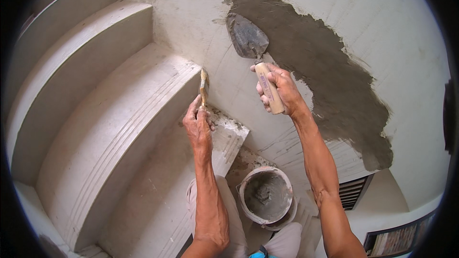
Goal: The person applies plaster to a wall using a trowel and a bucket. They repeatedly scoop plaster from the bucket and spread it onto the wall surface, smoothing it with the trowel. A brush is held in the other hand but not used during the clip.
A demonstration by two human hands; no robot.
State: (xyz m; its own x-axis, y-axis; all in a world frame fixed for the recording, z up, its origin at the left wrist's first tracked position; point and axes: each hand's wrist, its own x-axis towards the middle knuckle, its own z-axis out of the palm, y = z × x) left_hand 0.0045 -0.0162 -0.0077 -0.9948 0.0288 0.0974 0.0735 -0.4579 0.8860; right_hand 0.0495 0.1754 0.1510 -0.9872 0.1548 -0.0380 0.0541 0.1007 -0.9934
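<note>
Beyond your right hand [285,88], wrapped round the wooden handle [269,90] (best hold), the stiff-looking trowel blade [247,36] likely weighs forward; your left hand [198,122] pinches a brush [203,85].

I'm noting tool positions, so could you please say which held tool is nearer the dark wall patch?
The trowel in the right hand: it overlaps the patch in view, while the brush in the left hand does not.

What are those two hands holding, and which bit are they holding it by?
The right hand holds a trowel by its wooden handle. The left hand holds what looks like a small brush by its lower end.
</note>
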